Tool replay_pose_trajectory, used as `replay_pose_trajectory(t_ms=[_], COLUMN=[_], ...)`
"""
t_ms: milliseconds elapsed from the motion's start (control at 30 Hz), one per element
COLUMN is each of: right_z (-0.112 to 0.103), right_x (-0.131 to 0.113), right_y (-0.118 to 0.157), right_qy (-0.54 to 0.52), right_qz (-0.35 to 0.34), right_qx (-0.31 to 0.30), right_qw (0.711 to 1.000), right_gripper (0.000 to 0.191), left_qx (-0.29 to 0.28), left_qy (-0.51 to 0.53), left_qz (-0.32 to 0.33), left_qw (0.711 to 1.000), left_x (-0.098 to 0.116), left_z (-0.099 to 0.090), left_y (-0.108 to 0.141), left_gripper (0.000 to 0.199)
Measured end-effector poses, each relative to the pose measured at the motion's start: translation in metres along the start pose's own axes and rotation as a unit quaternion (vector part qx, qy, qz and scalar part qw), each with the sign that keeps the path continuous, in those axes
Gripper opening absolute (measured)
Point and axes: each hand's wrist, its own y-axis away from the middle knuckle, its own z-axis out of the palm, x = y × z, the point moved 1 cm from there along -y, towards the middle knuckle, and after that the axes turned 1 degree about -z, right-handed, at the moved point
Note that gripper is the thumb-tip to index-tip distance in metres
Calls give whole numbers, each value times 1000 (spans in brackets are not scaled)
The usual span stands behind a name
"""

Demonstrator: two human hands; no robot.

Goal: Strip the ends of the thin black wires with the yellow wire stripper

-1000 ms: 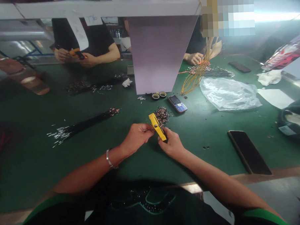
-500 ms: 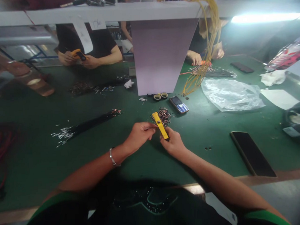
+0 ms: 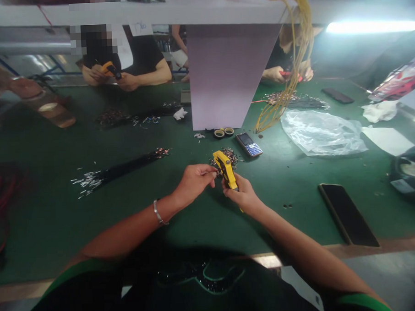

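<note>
My right hand is wrapped round the handles of a yellow crimping tool, its head pointing away from me and toward the left. Just left of the tool, my left hand is closed, thumb and fingertips pressed together. Whatever those fingertips hold is too small to make out. Partly behind the tool head lies a pile of small copper and silver-coloured pieces. A bundle of thin black wires lies to the left, with silvery tips at one end and coppery ones at the other.
Beyond the pile are a keypad phone and two small round containers. A smartphone and a clear plastic bag lie to the right. Yellow wires hang from the shelf. Co-workers' hands hold tools across the green table.
The yellow tool has turned in my right hand, so more of its side and jaws show. My left hand stays pinched beside it. The view has shifted slightly.
</note>
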Motion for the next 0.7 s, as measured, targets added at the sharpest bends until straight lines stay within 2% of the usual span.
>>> replay_pose_trajectory(t_ms=[133, 300, 433, 567, 700], right_z=[-6, -10, -11, -11, -11], right_x=[-6, -7, -6, -7, -7], right_y=[-3, -5, -4, -4, -4], right_qy=[-103, -196, -236, -233, -156], right_qz=[36, 62, 65, 44, 26], right_qx=[-47, -82, -106, -114, -93], right_qw=[993, 975, 964, 965, 983], right_gripper=[17, 22, 23, 24, 21], left_qx=[-17, -27, -14, -27, -44], left_qy=[-63, -109, -108, -70, -51], left_qz=[48, 63, 78, 72, 71], left_qw=[997, 992, 991, 995, 995], left_x=[5, 10, 12, 12, 12], left_z=[-3, -4, 1, 5, 7], left_y=[0, -2, -3, -1, 1], left_gripper=[21, 29, 22, 18, 21])
